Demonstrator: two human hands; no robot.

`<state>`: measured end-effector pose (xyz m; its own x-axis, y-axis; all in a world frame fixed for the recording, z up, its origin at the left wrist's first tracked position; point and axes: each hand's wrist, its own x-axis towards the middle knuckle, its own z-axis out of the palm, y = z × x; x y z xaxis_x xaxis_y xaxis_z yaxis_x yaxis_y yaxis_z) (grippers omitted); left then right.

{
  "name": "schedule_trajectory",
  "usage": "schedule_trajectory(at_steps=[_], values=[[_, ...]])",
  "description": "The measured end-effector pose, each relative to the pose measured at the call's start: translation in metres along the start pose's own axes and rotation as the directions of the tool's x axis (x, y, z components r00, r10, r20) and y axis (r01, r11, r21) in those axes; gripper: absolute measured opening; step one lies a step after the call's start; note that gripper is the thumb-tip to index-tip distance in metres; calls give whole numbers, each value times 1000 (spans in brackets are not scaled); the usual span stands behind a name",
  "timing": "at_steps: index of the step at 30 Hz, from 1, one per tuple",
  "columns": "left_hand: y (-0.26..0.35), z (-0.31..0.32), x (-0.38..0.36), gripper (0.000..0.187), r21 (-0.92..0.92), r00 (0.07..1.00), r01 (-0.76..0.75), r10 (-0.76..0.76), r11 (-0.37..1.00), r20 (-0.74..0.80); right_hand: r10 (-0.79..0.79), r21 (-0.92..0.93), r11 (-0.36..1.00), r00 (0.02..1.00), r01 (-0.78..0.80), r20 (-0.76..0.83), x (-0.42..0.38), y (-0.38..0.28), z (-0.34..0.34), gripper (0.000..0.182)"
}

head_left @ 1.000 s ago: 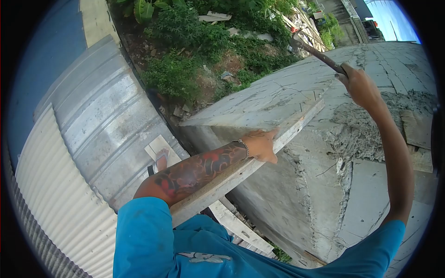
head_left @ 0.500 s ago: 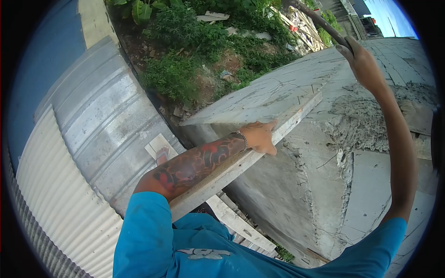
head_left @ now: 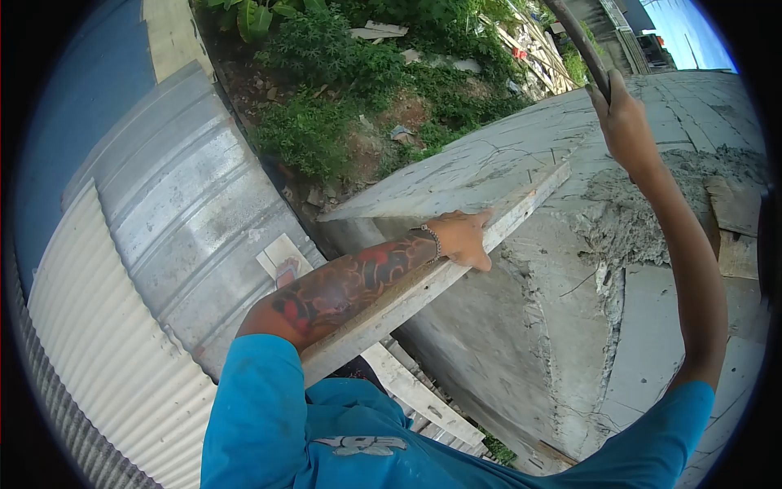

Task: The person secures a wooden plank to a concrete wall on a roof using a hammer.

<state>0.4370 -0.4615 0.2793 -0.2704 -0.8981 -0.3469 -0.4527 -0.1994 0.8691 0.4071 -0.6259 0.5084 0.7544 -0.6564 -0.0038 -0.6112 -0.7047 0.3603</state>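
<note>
My left hand [head_left: 461,239] is wrapped over the upper part of a long wooden board [head_left: 407,297], which runs slantwise from my chest to the concrete. Two nails [head_left: 554,156] stick up near the board's far end. Raised at the upper right, my right hand [head_left: 623,114] grips a dark rod-like handle [head_left: 580,39]; its far end is out of view. Below the right hand lies the grey concrete surface [head_left: 652,102], with rough broken mortar [head_left: 631,212] along its edge.
Ribbed metal roofing [head_left: 191,196] and a corrugated sheet [head_left: 106,326] lie on the left. Beneath my left arm, a foot [head_left: 287,271] shows by a pale plank [head_left: 275,251]. Green plants [head_left: 309,122] grow below the concrete edge. Another plank [head_left: 419,395] is under the board.
My right hand has shifted slightly left, and the handle has tilted more upright. My left hand stays on the board; the view has moved slightly.
</note>
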Motion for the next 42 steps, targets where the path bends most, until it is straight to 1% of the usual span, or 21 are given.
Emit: schedule_trajectory(at_steps=[1, 3, 4, 6, 9, 13, 15, 16, 17, 20, 22, 26, 27, 28, 29, 30, 32, 35, 37, 39, 42], values=[[-2, 4, 1, 104, 0, 1000, -8, 8, 1000, -12, 72, 73, 995, 997, -73, 17, -13, 2, 9, 17], [2, 8, 0, 104, 3, 1000, -15, 15, 1000, -19, 115, -394, 910, 836, 128, 536, -31, 22, 15, 17], [6, 9, -4, 104, 17, 1000, -10, 11, 1000, -5, 187, -408, 910, 811, 70, 554, -39, 22, 30, 24], [2, -12, -5, 104, 12, 999, 11, -10, 1000, -47, 94, -542, 788, 813, 292, 574, -6, 27, -8, 20], [3, -4, -4, 106, -14, 997, -11, 12, 1000, 77, -108, -333, 923, 960, 194, 259, 4, 25, -32, 16], [5, -7, -4, 104, 15, 993, 60, -61, 998, 103, -8, 228, 972, 971, 64, -239, 7, 21, 5, 18], [4, -4, -3, 103, -9, 994, 32, -31, 999, 105, -136, -45, 989, 983, 142, 121, -9, 45, 12, 20], [5, 1, -2, 103, -17, 995, 32, -30, 999, 99, 3, -297, 935, 834, 193, 552, -19, 36, 12, 25], [4, 4, -3, 103, -12, 995, 33, -31, 999, 94, 156, -407, 903, 780, 136, 606, -36, 21, 21, 29], [2, -9, -3, 104, 17, 998, 40, -41, 999, 54, -82, -273, 917, 807, 291, 584, 2, 27, -1, 19], [7, -4, -2, 104, 28, 998, 9, -11, 1000, 57, -220, -215, 934, 932, 286, 286, 8, 18, -21, 18], [2, 0, -3, 105, 4, 1000, 3, -3, 1000, -7, -28, 197, 978, 984, 64, -176, 11, 26, 3, 16], [1, 1, -2, 105, 3, 1000, 1, -1, 1000, -4, 33, 197, 980, 995, -15, -91, -3, 27, 7, 22], [3, 2, -2, 105, 3, 1000, -6, 6, 1000, -2, -33, -70, 996, 980, 47, 196, -12, 42, 14, 23], [7, 5, -3, 105, -12, 1000, 13, -12, 1000, 26, -18, -301, 936, 882, 180, 472, -21, 56, 17, 23], [9, 4, -6, 105, -11, 998, 40, -39, 999, 51, 433, -451, 885, 551, -112, 713, -35, -9, -2, 21], [9, -12, -4, 106, -13, 998, 61, -60, 998, 36, 79, -430, 813, 658, 393, 749, 4, 39, -5, 21], [8, -7, -9, 105, -37, 991, 62, -58, 997, 119, -103, -318, 916, 908, 246, 406, 18, 54, -24, 20], [10, -1, -6, 104, -24, 995, 57, -55, 998, 88, -93, -135, 985, 988, 110, 126, 26, 41, -28, 20], [3, 0, -4, 105, -21, 999, 39, -39, 999, 28, 20, 160, 987, 987, 5, -157, 18, 29, -18, 20], [0, 3, 0, 106, -38, 1000, -2, 2, 999, 3, -55, -80, 995, 988, 67, 146, -12, 51, 3, 24]])
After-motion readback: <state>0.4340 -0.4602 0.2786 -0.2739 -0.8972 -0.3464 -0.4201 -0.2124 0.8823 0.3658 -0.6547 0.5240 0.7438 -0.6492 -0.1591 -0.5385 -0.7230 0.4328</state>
